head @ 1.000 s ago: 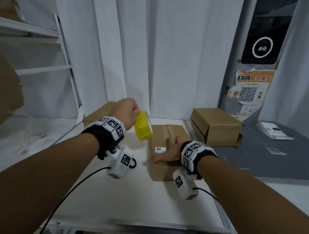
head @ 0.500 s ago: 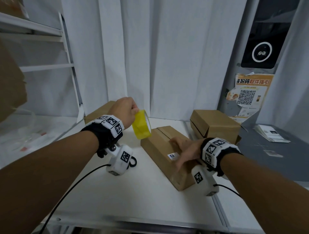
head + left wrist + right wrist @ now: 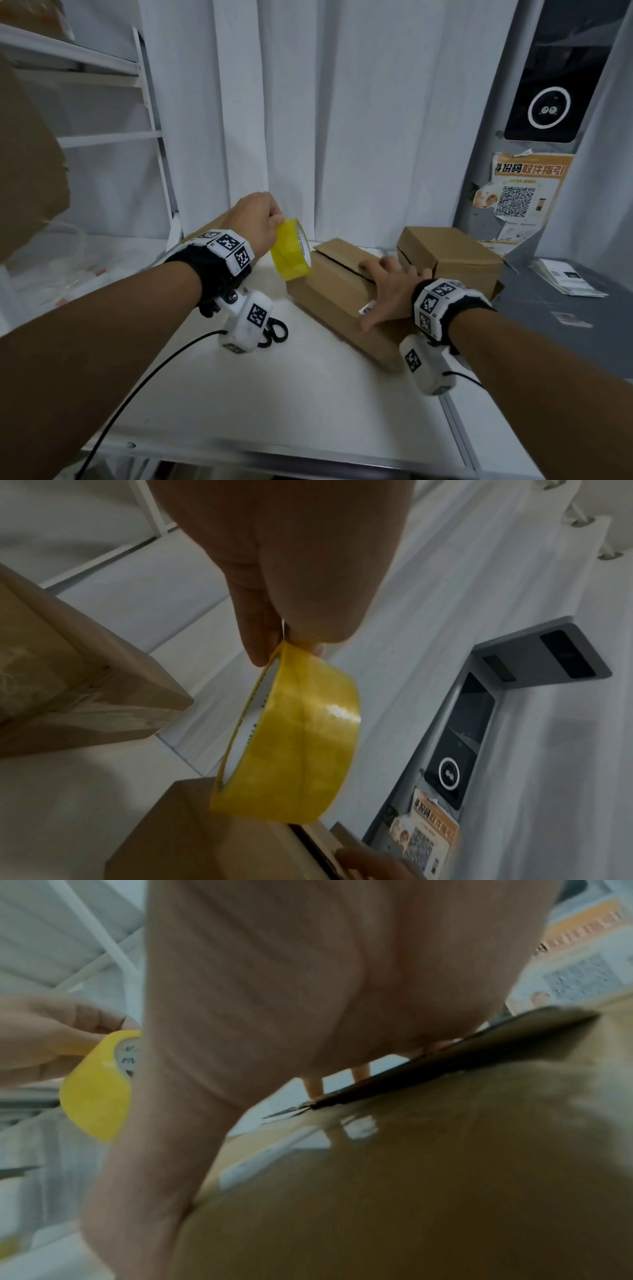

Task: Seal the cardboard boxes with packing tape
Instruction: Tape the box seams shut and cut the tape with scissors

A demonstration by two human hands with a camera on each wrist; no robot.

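Pinching the yellow tape roll (image 3: 291,249) in my left hand (image 3: 255,219) just above the far end of the cardboard box (image 3: 337,291) lying angled on the tabletop (image 3: 274,394), I press my flat, spread right hand (image 3: 387,294) onto its top flaps.
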